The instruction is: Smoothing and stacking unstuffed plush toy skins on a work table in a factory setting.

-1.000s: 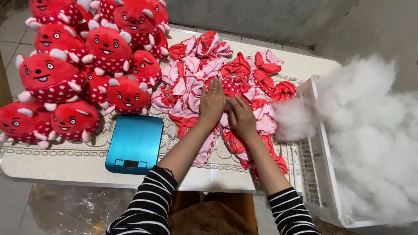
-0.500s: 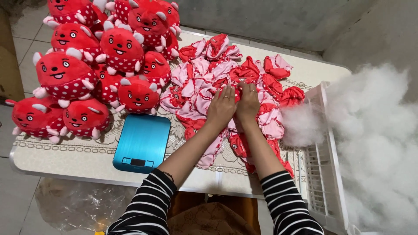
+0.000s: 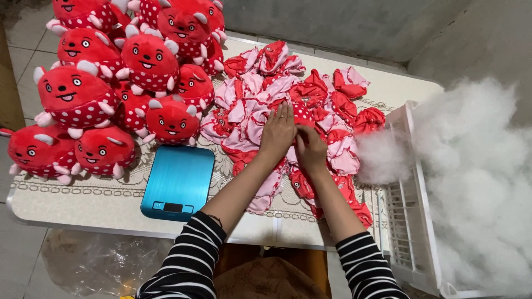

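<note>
Head view: left hand [image 3: 279, 132] and right hand [image 3: 310, 148] rest side by side on the pile of unstuffed red-and-pink plush skins [image 3: 288, 111] at table centre. Fingers of both hands lie together, pressed on one skin; whether they pinch it cannot be told. Stuffed red plush toys [image 3: 111, 83] are stacked far left. Blue digital scale [image 3: 178, 182] lies near left. White crate [image 3: 407, 221] of white stuffing fibre [image 3: 476, 182] stands right.

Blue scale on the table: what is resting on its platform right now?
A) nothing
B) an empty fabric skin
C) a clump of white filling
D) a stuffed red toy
A: the blue scale shows a bare platform, with the stuffed red toys beside it and both hands on the empty fabric skins.
</note>
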